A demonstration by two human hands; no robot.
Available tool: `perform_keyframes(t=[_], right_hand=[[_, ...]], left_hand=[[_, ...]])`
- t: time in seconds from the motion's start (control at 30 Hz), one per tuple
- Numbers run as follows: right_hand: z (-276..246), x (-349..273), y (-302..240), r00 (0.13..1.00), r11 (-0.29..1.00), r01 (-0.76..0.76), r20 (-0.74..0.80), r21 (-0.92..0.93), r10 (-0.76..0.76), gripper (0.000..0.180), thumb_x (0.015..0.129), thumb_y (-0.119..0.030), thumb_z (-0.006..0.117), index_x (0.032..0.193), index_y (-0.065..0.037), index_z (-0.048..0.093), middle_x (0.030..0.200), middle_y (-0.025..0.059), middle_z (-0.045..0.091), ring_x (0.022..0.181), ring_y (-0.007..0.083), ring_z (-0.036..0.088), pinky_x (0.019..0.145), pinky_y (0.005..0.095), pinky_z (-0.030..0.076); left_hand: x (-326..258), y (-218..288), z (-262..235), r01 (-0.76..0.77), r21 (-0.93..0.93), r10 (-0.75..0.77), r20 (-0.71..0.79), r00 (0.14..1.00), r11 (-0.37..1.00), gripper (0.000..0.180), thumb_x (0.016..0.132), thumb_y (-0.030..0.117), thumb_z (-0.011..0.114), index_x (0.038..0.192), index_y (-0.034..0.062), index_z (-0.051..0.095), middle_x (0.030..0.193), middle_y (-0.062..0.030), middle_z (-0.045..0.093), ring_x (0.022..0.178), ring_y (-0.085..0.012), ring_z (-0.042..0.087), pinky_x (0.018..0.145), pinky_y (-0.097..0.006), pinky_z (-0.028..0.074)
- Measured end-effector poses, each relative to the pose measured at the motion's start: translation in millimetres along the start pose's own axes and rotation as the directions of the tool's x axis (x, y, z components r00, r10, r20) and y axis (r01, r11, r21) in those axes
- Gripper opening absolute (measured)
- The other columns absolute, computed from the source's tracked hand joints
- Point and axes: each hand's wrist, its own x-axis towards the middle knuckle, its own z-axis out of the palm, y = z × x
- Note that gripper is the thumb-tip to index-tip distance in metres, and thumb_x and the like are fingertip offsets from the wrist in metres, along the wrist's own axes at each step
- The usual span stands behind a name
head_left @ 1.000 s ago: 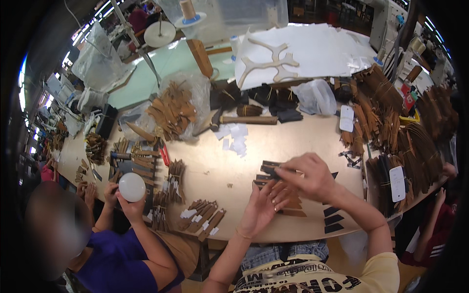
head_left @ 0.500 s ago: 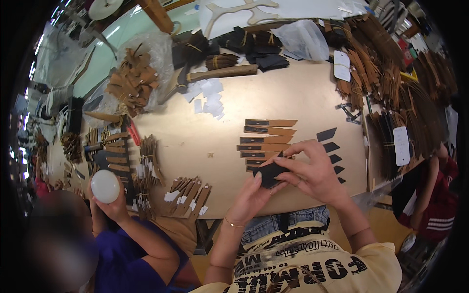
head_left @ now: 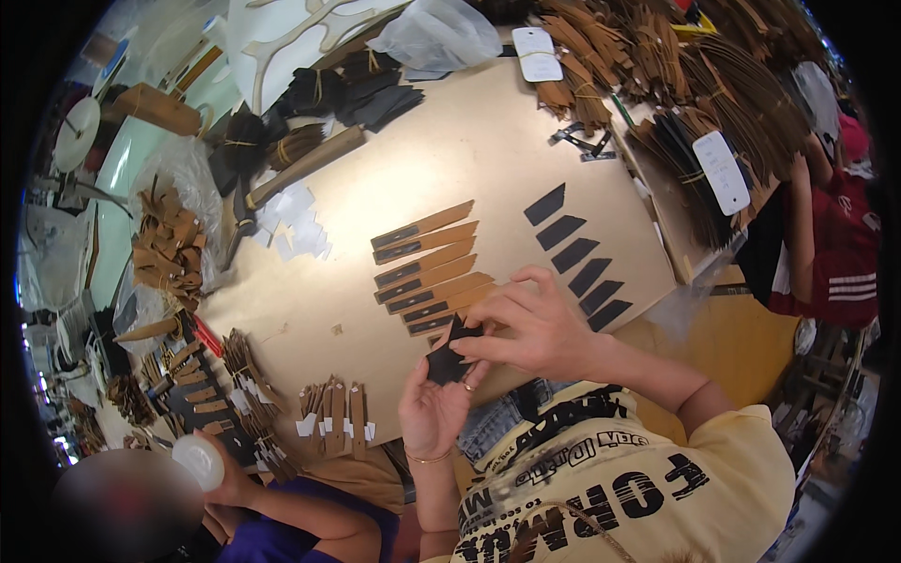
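Observation:
A small stack of black leather-like pieces is held low over the table's near edge. My left hand supports it from below, fingers closed round its lower side. At its upper right edge, my right hand pinches it between thumb and fingers. Just beyond lie several brown leather strips, each with a dark rectangle at its left end, laid in a slanting row. Several slant-ended black pieces form another row to the right. Part of the nearest strips is hidden behind my hands.
A hammer, white paper slips and black bundles lie farther back. Tied brown strips with a white tag stand at the far right. At left, a co-worker's hand holds a round white object.
My view has turned and shifted right, so the table appears tilted. Both hands stay on the black pieces; the right fingers have moved along their edge. The co-worker's white object appears lower.

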Motion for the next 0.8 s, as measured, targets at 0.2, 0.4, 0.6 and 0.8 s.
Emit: perform_keyframes(t=[0.2, 0.4, 0.6, 0.8], right_hand=[[-4, 3, 0, 0.994, 0.987, -0.080, 0.087, 0.139, 0.069, 0.018, 0.080, -0.024, 0.068, 0.097, -0.019, 0.067, 0.101, -0.0004, 0.057, 0.102, 0.0170, 0.057, 0.098, 0.0430, 0.035], [-15, 1, 13, 0.997, 0.978, -0.021, 0.074, 0.208, 0.006, 0.016, 0.078, -0.020, 0.072, 0.093, -0.016, 0.067, 0.104, 0.0020, 0.060, 0.104, 0.0212, 0.058, 0.094, 0.0384, 0.042], [-55, 11, 81, 0.954, 0.899, -0.258, -0.054, 0.355, 0.295, 0.011, 0.081, -0.014, 0.075, 0.091, -0.009, 0.074, 0.085, 0.0071, 0.069, 0.079, 0.0246, 0.065, 0.073, 0.0351, 0.050], [-52, 32, 164, 0.894, 0.888, -0.437, 0.177, 0.141, 0.412, 0.015, 0.087, -0.020, 0.073, 0.093, -0.007, 0.076, 0.084, 0.0058, 0.071, 0.080, 0.0226, 0.065, 0.081, 0.0349, 0.046]], left_hand=[[-3, -6, 3, 0.023, 0.176, 0.002, -0.138, 0.990, 0.984, 0.047, 0.104, 0.025, 0.036, 0.133, -0.0097, 0.047, 0.134, -0.0220, 0.055, 0.118, -0.0342, 0.058, 0.110, -0.052, 0.043], [10, -9, 2, 0.046, 0.017, -0.047, 0.072, 0.996, 0.999, 0.052, 0.106, 0.030, 0.034, 0.144, -0.0058, 0.039, 0.141, -0.0177, 0.052, 0.130, -0.0303, 0.051, 0.108, -0.047, 0.045], [12, -4, 13, -0.058, 0.109, 0.067, -0.080, 0.995, 0.992, 0.052, 0.106, 0.030, 0.035, 0.142, -0.0086, 0.037, 0.142, -0.0261, 0.048, 0.134, -0.0394, 0.046, 0.113, -0.048, 0.041], [2, 5, 15, -0.110, 0.233, 0.130, -0.071, 0.989, 0.966, 0.056, 0.106, 0.028, 0.035, 0.144, -0.0129, 0.032, 0.144, -0.0306, 0.042, 0.135, -0.0427, 0.044, 0.115, -0.048, 0.038]])
